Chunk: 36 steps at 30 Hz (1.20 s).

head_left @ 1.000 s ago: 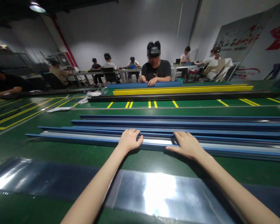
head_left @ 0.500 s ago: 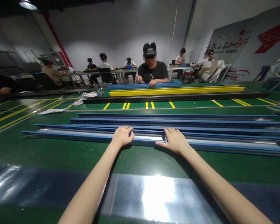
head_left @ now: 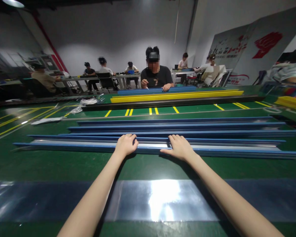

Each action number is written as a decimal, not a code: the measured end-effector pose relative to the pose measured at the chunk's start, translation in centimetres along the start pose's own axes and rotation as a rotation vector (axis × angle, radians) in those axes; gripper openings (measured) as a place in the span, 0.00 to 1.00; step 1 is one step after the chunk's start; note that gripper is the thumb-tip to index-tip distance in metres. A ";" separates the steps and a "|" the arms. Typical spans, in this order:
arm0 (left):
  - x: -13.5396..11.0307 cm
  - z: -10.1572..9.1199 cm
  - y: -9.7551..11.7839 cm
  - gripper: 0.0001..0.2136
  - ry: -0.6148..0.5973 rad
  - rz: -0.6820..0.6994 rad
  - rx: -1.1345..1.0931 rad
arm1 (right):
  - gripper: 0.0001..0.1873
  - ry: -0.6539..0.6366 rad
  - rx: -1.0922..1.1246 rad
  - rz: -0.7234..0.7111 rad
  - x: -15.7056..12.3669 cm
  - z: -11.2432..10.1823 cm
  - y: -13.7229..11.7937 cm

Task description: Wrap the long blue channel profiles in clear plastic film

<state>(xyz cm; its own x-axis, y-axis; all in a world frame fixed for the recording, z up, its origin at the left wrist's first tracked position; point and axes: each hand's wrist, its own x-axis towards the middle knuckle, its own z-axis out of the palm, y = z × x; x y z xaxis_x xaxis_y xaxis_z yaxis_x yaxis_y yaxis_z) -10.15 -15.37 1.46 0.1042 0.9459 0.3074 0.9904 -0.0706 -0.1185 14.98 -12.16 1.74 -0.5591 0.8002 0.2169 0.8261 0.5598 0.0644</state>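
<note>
A long blue channel rail (head_left: pixel 64 145) with a silvery inside lies across the green table, nearest of several blue rails (head_left: pixel 212 126) stacked side by side. My left hand (head_left: pixel 125 144) curls its fingers over the rail's near edge, gripping it. My right hand (head_left: pixel 179 147) lies on the same rail a little to the right, fingers over the top and thumb along the near side. A clear glossy plastic sleeve (head_left: pixel 162 200) stretches across the table below my forearms.
A person in a dark shirt (head_left: pixel 156 75) sits opposite with hands on blue and yellow rails (head_left: pixel 177 96) and a long black rail (head_left: pixel 175 102). Other people sit at tables behind. Loose plastic wrap (head_left: pixel 88 102) lies far left. Yellow bins (head_left: pixel 292 102) stand at right.
My view has swung a little right and the rails now lie more level in it. Both hands stay on the nearest blue rail, slightly closer together in view.
</note>
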 end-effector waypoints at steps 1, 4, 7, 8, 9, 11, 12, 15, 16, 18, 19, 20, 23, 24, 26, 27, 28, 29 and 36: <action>-0.1 0.0 0.0 0.15 0.002 0.004 0.004 | 0.37 0.000 0.007 -0.008 -0.2 0.0 0.0; -0.5 -0.1 0.1 0.15 0.001 0.022 0.022 | 0.38 0.007 0.024 -0.028 -1.0 -0.1 0.2; -0.8 -0.3 0.1 0.15 -0.003 0.035 0.035 | 0.37 0.032 0.005 -0.020 -2.3 -0.1 1.1; -0.9 -0.4 0.2 0.15 -0.005 0.037 0.037 | 0.36 0.040 -0.013 -0.007 -2.8 -0.1 1.7; -1.0 -0.5 0.2 0.15 -0.006 0.036 0.037 | 0.35 0.047 -0.035 0.009 -3.3 -0.2 2.3; -1.0 -0.7 0.3 0.14 -0.011 0.028 0.036 | 0.31 0.053 -0.077 0.055 -4.3 -0.2 3.7; -1.1 -0.8 0.4 0.14 -0.013 0.023 0.035 | 0.29 0.051 -0.090 0.077 -4.8 -0.3 4.4; -1.4 -1.0 0.5 0.14 -0.017 0.028 0.043 | 0.26 0.064 -0.107 0.133 -5.8 -0.5 5.8; -1.6 -1.1 0.5 0.15 -0.017 0.037 0.048 | 0.25 0.066 -0.111 0.138 -6.0 -0.6 6.0; -2.1 -1.2 0.3 0.15 -0.019 0.050 0.054 | 0.23 0.066 -0.116 0.132 -6.2 -0.7 5.9; -2.4 -1.2 0.1 0.15 -0.018 0.057 0.052 | 0.23 0.065 -0.118 0.125 -6.2 -0.8 5.6; -2.7 -1.3 -0.1 0.16 -0.020 0.066 0.048 | 0.22 0.066 -0.119 0.120 -6.2 -0.9 5.3; -3.2 -1.3 -1.0 0.17 -0.021 0.076 0.048 | 0.20 0.075 -0.122 0.120 -5.7 -0.9 4.2; -3.3 -1.3 -1.4 0.17 -0.026 0.078 0.047 | 0.20 0.078 -0.125 0.125 -5.5 -0.9 3.9; -3.4 -1.3 -2.0 0.18 -0.041 0.077 0.046 | 0.20 0.079 -0.134 0.132 -5.0 -0.9 3.2; -3.4 -1.4 -2.3 0.18 -0.047 0.066 0.050 | 0.20 0.075 -0.133 0.131 -4.8 -0.8 2.9; -3.4 -1.5 -2.5 0.18 -0.052 0.053 0.055 | 0.20 0.075 -0.131 0.133 -4.5 -0.8 2.5; -3.4 -1.7 -2.7 0.18 -0.054 0.041 0.059 | 0.20 0.077 -0.128 0.134 -4.2 -0.7 2.2; -2.4 -2.8 0.0 0.17 -0.048 0.068 -0.045 | 0.18 0.113 -0.066 0.161 -2.1 -0.3 -2.0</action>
<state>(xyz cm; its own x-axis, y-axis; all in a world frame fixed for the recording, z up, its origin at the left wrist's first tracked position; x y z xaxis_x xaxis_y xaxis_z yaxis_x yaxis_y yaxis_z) -10.13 -18.57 3.37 0.1685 0.9524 0.2541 0.9843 -0.1488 -0.0947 14.49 -15.01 1.48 -0.4110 0.8471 0.3369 0.9092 0.4080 0.0833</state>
